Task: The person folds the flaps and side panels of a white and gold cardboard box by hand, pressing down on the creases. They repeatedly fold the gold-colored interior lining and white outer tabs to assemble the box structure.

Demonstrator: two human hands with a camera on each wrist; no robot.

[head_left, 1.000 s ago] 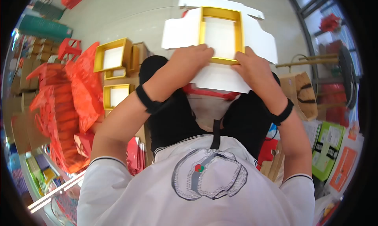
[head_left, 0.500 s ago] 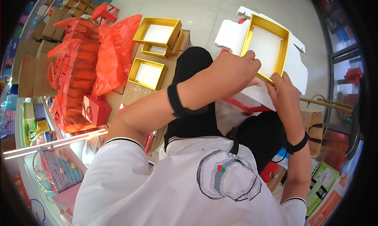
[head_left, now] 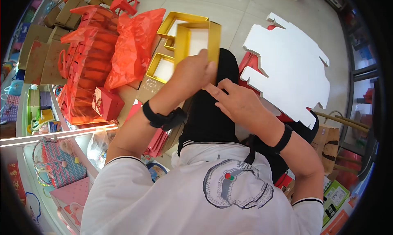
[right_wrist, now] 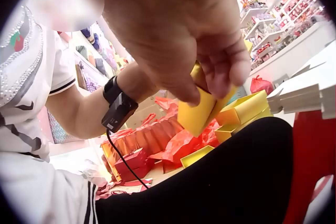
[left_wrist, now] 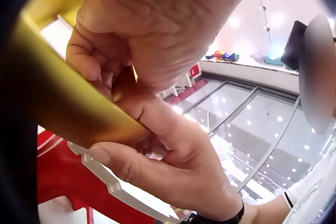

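gold box (head_left: 213, 40) held up at the left knee (head_left: 227, 67), before other gold boxes (right_wrist: 242, 109). left hand (head_left: 192, 74) gripping its near wall, right hand (head_left: 239, 103) pinching a corner. uneven squeezing could bow the wall; a careless swing might knock the others.

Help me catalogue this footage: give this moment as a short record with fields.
Left hand: holding a gold box
Right hand: pinching the same box's edge
Box state: open-topped, white inside bottom
Other gold boxes: on the person's left
White card: flat over a red stand, on the right
Red bags: farther left
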